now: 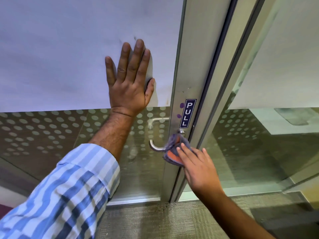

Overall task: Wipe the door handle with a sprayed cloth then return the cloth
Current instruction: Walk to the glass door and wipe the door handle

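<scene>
A curved metal door handle (154, 146) sticks out from the aluminium door frame (187, 66), just below a blue PULL sticker (187, 113). A purple and orange cloth (172, 149) is wrapped over the handle's inner end. My right hand (196, 167) presses that cloth against the handle and frame, fingers extended over it. My left hand (130, 78) lies flat with fingers spread on the frosted white panel of the glass door (69, 57), holding nothing. The handle's base is hidden under the cloth.
Below the white panel the glass carries a dotted film (43, 131). To the right is a second glass pane (259, 144) in its own frame. Carpeted floor (155, 219) runs along the bottom of the door.
</scene>
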